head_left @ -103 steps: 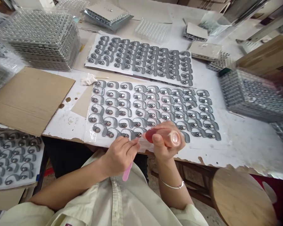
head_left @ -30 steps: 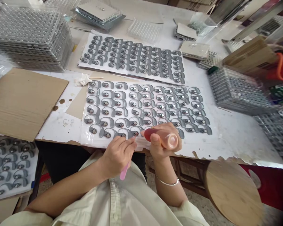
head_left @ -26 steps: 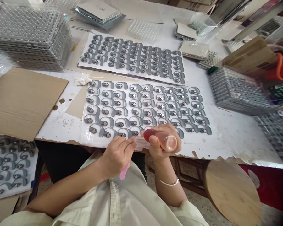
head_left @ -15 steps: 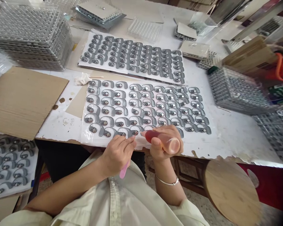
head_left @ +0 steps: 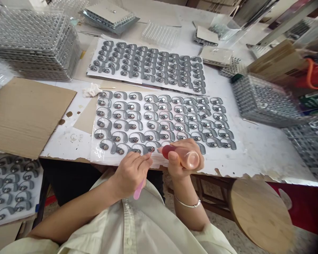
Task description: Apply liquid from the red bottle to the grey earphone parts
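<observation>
My right hand [head_left: 178, 170] is wrapped around a small squeeze bottle [head_left: 182, 157] of red liquid. The bottle lies nearly level, its narrow tip pointing left at a grey hook-shaped piece [head_left: 151, 149] in the front row. Closed around a slim pink tool [head_left: 138, 191], my left hand [head_left: 132, 173] rests at the sheet's front edge. The tool's lower end sticks out below the fist, and its other end shows at the fingertips close to the bottle tip. Rows of similar grey pieces with round metallic parts cover the white sheet [head_left: 122, 159]; my hands hide some front ones.
Behind lies a second sheet [head_left: 95, 73] of grey pieces. Stacked clear trays [head_left: 37, 42] and cardboard [head_left: 26, 116] stand left, more stacked trays [head_left: 265, 100] right. A cotton swab [head_left: 107, 87] lies by crumpled tissue [head_left: 91, 90]. A round wooden stool [head_left: 259, 211] is below the table.
The view has shifted slightly. Both hands keep nearly the same place and hold; the bottle tip has come a touch closer to the front-row piece.
</observation>
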`<state>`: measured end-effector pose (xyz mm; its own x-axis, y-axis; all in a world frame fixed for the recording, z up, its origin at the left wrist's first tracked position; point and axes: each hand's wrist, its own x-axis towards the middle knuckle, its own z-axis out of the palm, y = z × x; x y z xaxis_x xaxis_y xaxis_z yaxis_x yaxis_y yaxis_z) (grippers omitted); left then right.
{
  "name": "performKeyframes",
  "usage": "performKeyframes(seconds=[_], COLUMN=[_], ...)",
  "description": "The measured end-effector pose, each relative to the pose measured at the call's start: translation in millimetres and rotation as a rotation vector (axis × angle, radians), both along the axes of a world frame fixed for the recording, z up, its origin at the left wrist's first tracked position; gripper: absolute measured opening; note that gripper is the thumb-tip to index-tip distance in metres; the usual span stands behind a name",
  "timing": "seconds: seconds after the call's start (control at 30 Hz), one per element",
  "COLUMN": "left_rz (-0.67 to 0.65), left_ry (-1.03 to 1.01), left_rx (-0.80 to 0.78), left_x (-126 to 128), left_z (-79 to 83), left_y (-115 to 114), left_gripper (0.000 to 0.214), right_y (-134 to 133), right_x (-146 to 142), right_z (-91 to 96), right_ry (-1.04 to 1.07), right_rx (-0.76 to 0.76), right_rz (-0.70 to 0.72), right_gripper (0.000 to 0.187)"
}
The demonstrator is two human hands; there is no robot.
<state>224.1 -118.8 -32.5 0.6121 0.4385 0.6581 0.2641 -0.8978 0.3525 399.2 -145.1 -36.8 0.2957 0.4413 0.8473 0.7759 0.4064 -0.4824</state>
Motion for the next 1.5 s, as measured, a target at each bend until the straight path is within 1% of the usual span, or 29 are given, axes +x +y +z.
performKeyframes(seconds=[0.07, 0.1, 0.17, 0.23, 0.27, 0.33, 0.43, 0.47, 0.5, 0.53, 0.6, 0.63, 0.67, 0.7, 0.73, 0.83, 0.97, 1.17, 1.3, 1.4, 1.5], left_rz=[-0.03, -0.046, -0.055, -0.046, -0.046, -0.058, -0.051, -0.043, -0.036, -0.031, -0.022, -0.021, -0.021, -0.023, -0.03, -0.058, -0.087, -0.135, -0.151, -0.153, -0.174], left_ry=[-0.058, -0.104, -0.185, -0.191, -0.164, -0.099, -0.032, -0.019, -0.008, 0.004, 0.046, 0.075, 0.108, 0.143, 0.174, 0.233, 0.273, 0.342, 0.359, 0.359, 0.384], left_rx=[-0.075, -0.147, -0.348, -0.562, -0.653, -0.769, -0.851, -0.871, -0.891, -0.913, -0.962, -0.982, -0.998, -1.01, -1.017, -1.022, -1.031, -1.036, -1.018, -0.989, -0.949], left_x=[-0.7, -1.3, -2.6, -3.7, -4.1, -4.1, -2.9, -2.4, -1.9, -1.4, -0.7, -0.4, -0.1, 0.1, 0.3, 0.3, -0.6, 0.6, 1.5, 1.7, 2.7], left_z=[1.4, 2.8, 7.4, 14.1, 17.7, 24.2, 30.0, 31.0, 32.1, 33.3, 36.9, 39.3, 41.8, 44.2, 46.4, 49.9, 50.2, 52.4, 50.2, 48.1, 49.5], left_y=[1.5, 3.1, 8.1, 15.5, 19.6, 27.5, 36.2, 38.1, 39.9, 41.5, 45.0, 47.1, 49.4, 51.8, 54.2, 60.3, 64.4, 66.5, 67.6, 68.8, 70.8], left_gripper=[0.018, 0.018, 0.016, 0.013, 0.011, 0.008, 0.008, 0.008, 0.008, 0.007, 0.007, 0.007, 0.008, 0.008, 0.008, 0.008, 0.009, 0.013, 0.014, 0.014, 0.015], right_y=[0.3, 0.7, 1.9, 2.8, 2.8, 1.1, -6.1, -9.7, -13.7, -18.0, -26.7, -30.7, -34.2, -37.1, -39.4, -42.3, -41.6, -40.8, -40.8, -40.7, -40.6], right_x=[0.7, 1.5, 4.0, 7.5, 9.3, 12.5, 13.5, 12.4, 10.5, 7.8, 0.7, -3.4, -7.4, -11.2, -14.5, -20.6, -21.0, -19.9, -20.0, -19.9, -19.8], right_z=[2.2, 3.3, 4.7, 4.5, 3.6, 0.9, -1.4, -0.8, 0.7, 2.8, 7.2, 8.7, 9.3, 8.7, 7.2, -0.4, -7.0, -5.1, -5.0, -5.5, -5.6], right_ry=[0.046, 0.075, 0.16, 0.257, 0.303, 0.377, 0.438, 0.479, 0.547, 0.639, 0.863, 0.96, 1.025, 1.057, 1.065, 1.037, 1.025, 1.023, 1.012, 1.008, 1.004], right_rx=[0.088, 0.157, 0.293, 0.37, 0.381, 0.379, 0.367, 0.321, 0.238, 0.128, -0.115, -0.204, -0.251, -0.274, -0.284, -0.308, -0.334, -0.35, -0.366, -0.374, -0.374], right_rz=[-0.046, -0.082, -0.158, -0.219, -0.236, -0.243, -0.224, -0.175, -0.085, 0.045, 0.38, 0.529, 0.627, 0.687, 0.717, 0.728, 0.739, 0.733, 0.723, 0.721, 0.718], right_gripper=[0.021, 0.023, 0.028, 0.032, 0.033, 0.032, 0.026, 0.025, 0.027, 0.031, 0.042, 0.045, 0.045, 0.043, 0.04, 0.032, 0.031, 0.031, 0.031, 0.031, 0.03])
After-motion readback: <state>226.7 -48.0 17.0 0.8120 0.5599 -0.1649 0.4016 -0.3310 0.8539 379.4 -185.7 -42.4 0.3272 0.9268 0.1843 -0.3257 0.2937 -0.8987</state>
